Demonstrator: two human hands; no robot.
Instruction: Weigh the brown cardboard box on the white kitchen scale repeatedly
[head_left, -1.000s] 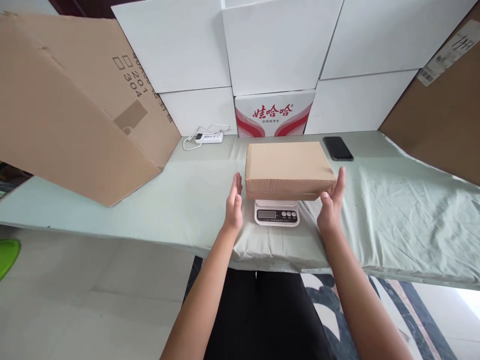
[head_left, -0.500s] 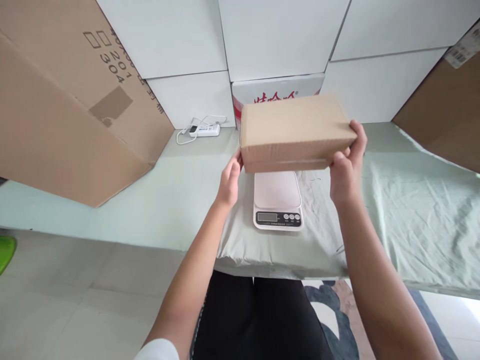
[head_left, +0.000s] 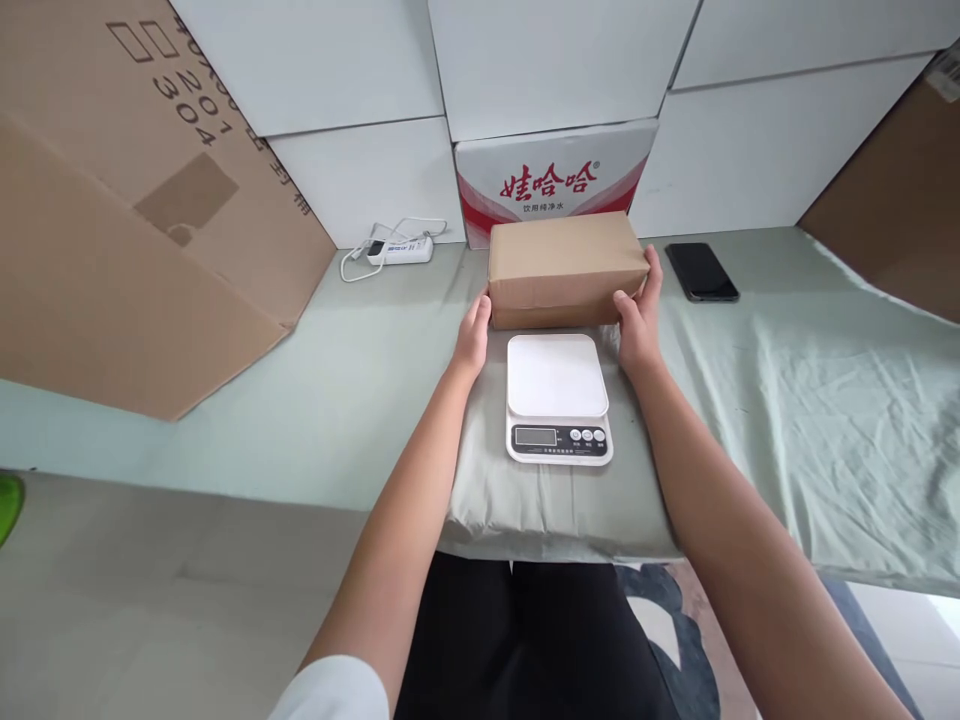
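One camera sat on the person's head, looking forward and down. It was close over the table [head_left: 787, 400], facing stacked white boxes [head_left: 360, 60] behind

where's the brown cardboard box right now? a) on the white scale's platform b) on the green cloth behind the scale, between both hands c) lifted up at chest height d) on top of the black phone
b: the brown cardboard box sits on the pale green cloth behind the white digital scale, whose platform is bare, with the left hand and right hand at its ends.
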